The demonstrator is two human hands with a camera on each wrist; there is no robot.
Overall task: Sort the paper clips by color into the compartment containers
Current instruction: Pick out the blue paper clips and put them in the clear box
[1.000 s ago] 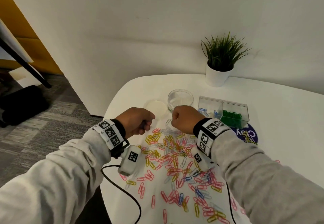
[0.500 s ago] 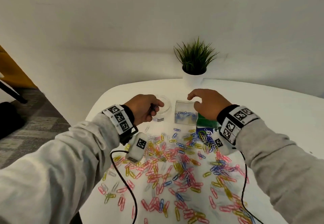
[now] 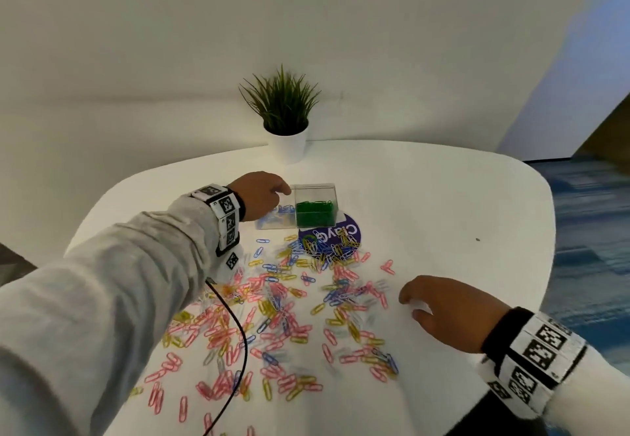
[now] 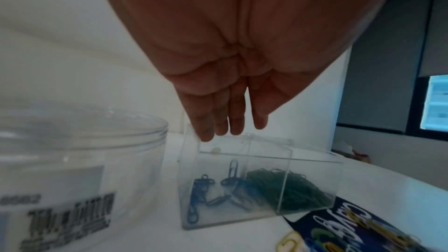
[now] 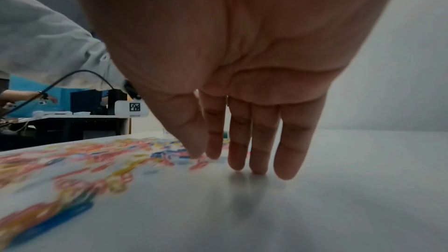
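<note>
A clear two-compartment container [image 3: 315, 191] stands at the back of the white table [image 3: 443, 196]. Its right half is full of green clips [image 3: 313, 214]; the left half holds a few blue clips [image 4: 201, 189]. My left hand [image 3: 262, 193] hovers over the blue half with its fingers [image 4: 230, 127] straight, pointing down and holding nothing. A blue clip [image 4: 234, 168] stands upright inside. A wide pile of pink, yellow, blue and white clips [image 3: 272, 306] covers the table's middle. My right hand [image 3: 439, 309] is open at the pile's right edge, its fingertips [image 5: 242, 164] on or just above the tabletop.
A round clear jar [image 4: 72, 160] sits just left of the container. A dark blue round sticker [image 3: 329, 236] lies under the container's front right corner. A potted plant [image 3: 284, 118] stands behind. A black cable [image 3: 235, 333] crosses the pile.
My left hand went from the round jar to above the blue compartment and opened. My right hand came back from the container and dropped to the table right of the pile.
</note>
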